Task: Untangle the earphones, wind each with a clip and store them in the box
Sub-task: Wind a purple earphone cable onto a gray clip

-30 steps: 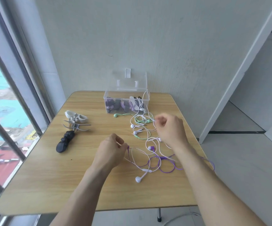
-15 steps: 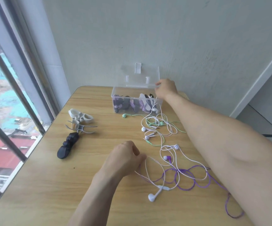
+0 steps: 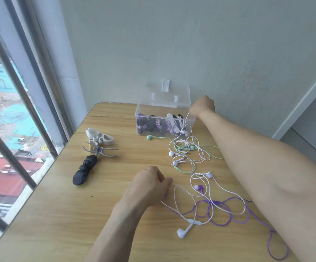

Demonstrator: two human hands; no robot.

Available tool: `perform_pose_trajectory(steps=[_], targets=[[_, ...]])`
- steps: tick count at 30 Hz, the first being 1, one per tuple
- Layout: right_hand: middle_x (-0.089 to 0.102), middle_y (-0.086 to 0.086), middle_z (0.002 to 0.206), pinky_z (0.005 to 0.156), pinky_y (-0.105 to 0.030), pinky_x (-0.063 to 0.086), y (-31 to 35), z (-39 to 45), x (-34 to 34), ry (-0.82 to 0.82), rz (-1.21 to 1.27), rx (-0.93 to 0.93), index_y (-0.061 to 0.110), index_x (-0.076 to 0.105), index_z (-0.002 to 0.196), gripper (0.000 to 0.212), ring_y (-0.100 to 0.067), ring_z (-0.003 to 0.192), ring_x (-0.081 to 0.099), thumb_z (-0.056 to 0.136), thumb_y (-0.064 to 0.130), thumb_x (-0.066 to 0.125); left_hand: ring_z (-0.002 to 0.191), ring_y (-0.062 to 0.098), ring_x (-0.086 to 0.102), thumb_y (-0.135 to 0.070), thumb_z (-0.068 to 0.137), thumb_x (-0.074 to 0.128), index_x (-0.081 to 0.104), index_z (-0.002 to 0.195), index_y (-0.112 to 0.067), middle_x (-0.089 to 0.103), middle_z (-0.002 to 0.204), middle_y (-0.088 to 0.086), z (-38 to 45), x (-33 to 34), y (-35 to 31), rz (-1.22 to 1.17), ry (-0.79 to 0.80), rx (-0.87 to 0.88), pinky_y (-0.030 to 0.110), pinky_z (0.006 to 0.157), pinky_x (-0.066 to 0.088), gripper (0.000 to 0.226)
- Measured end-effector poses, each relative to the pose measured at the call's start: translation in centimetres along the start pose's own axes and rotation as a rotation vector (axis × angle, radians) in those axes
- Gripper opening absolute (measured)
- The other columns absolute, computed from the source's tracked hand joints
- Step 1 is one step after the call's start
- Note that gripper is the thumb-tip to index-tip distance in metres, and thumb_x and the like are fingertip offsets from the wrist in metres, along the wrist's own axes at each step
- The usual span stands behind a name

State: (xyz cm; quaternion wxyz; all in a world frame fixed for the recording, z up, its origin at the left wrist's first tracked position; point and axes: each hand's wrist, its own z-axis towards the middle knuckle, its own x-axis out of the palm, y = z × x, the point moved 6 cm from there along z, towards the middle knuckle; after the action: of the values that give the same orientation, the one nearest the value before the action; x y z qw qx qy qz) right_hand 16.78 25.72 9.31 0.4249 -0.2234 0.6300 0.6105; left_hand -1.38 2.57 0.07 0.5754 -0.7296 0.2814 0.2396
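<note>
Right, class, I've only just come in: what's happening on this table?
A person is untangling earphones. The right hand, stretched out beside the clear box, pulls a white earphone cable taut, while the left hand pinches white and purple cable down on the table. White, green and purple earphones lie knotted together. Some wound sets sit in the open box; spare white and black clips wait at the left.

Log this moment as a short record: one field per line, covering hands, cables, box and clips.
left hand: pinches white and purple cable on the table
right hand: stretched to the box's right end, gripping a white cable
earphones: white, green and purple, tangled on the table
box: clear, lid open, wound sets inside
clips: white and black, left of the tangle
</note>
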Motion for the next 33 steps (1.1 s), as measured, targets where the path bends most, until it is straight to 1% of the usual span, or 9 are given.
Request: perform_pose_trajectory(steps=[3,5,9,14,18,21,25,29,33], targets=[[0.071,-0.018,0.107,0.083,-0.03,0.052,0.6,-0.2,-0.8,-0.159,-0.021,-0.147,0.0,0.075,0.098,0.024,-0.033,0.104,0.066,0.08,-0.006,0.06,0.062,0.015,0.06,-0.046,0.09,0.061,0.062,0.088,-0.021,0.073,0.083,-0.002,0.2,0.0,0.0,0.0,-0.005,0.003,0.028,0.063,0.053,0.025],[0.072,-0.018,0.105,0.087,-0.03,0.049,1.7,-0.7,-0.9,-0.186,-0.012,-0.324,0.002,0.076,0.094,0.025,-0.035,0.105,0.064,0.08,-0.009,0.058,0.064,0.016,0.061,-0.046,0.089,0.061,0.062,0.088,-0.021,0.073,0.082,-0.002,0.2,0.1,0.1,-0.005,-0.006,0.001,0.029,0.064,0.054,0.025],[0.076,-0.013,0.098,0.086,-0.026,0.05,4.0,-2.2,0.1,-0.041,0.052,-0.573,0.003,0.077,0.096,0.024,-0.028,0.093,0.07,0.085,-0.005,0.057,0.066,0.017,0.062,-0.048,0.089,0.061,0.061,0.088,-0.022,0.072,0.084,-0.002,0.2,0.1,0.1,-0.006,-0.009,0.007,0.031,0.066,0.055,0.026],[0.076,-0.01,0.097,0.089,-0.026,0.053,4.2,-2.3,1.8,0.154,-0.034,-0.516,0.007,0.078,0.094,0.029,-0.019,0.088,0.068,0.086,-0.006,0.053,0.067,0.017,0.062,-0.049,0.09,0.059,0.06,0.088,-0.022,0.072,0.083,-0.002,0.1,0.2,0.1,-0.01,-0.007,0.01,0.031,0.065,0.054,0.026],[0.074,-0.011,0.107,0.092,-0.027,0.051,4.2,-1.6,3.0,0.311,-0.141,-0.412,0.007,0.075,0.103,0.021,-0.023,0.105,0.067,0.089,-0.002,0.062,0.069,0.019,0.061,-0.049,0.09,0.058,0.061,0.089,-0.022,0.073,0.085,-0.001,0.2,0.0,0.1,-0.011,-0.001,0.014,0.03,0.067,0.053,0.028],[0.07,-0.007,0.107,0.085,-0.025,0.046,4.7,-1.6,3.4,0.384,-0.167,-0.375,0.011,0.07,0.108,0.022,-0.022,0.104,0.063,0.091,0.001,0.061,0.07,0.019,0.062,-0.049,0.09,0.058,0.061,0.089,-0.022,0.073,0.086,-0.001,0.2,-0.1,0.0,-0.016,0.002,0.015,0.032,0.068,0.054,0.028],[0.07,-0.009,0.116,0.095,-0.026,0.045,5.7,-1.5,2.2,0.21,-0.15,-0.462,0.007,0.071,0.114,0.025,-0.024,0.11,0.063,0.095,0.006,0.055,0.067,0.017,0.061,-0.048,0.09,0.06,0.061,0.089,-0.022,0.073,0.085,-0.002,0.2,-0.1,-0.1,-0.008,0.015,0.017,0.03,0.066,0.053,0.026],[0.071,-0.009,0.117,0.089,-0.023,0.045,5.2,-1.5,1.4,0.19,-0.178,-0.47,0.008,0.073,0.109,0.029,-0.026,0.111,0.063,0.095,0.007,0.048,0.06,0.011,0.058,-0.042,0.084,0.07,0.064,0.09,-0.024,0.071,0.081,-0.004,0.0,0.0,-0.2,0.011,0.051,0.027,0.023,0.052,0.045,0.021],[0.071,-0.011,0.11,0.095,-0.038,0.048,4.8,-2.3,-1.0,0.011,-0.123,-0.552,0.009,0.073,0.101,0.024,-0.032,0.11,0.061,0.091,0.007,0.051,0.063,0.009,0.056,-0.029,0.082,0.073,0.07,0.087,-0.022,0.067,0.079,-0.005,-0.2,-0.4,-0.5,0.09,0.028,0.052,0.017,0.048,0.038,0.009]])
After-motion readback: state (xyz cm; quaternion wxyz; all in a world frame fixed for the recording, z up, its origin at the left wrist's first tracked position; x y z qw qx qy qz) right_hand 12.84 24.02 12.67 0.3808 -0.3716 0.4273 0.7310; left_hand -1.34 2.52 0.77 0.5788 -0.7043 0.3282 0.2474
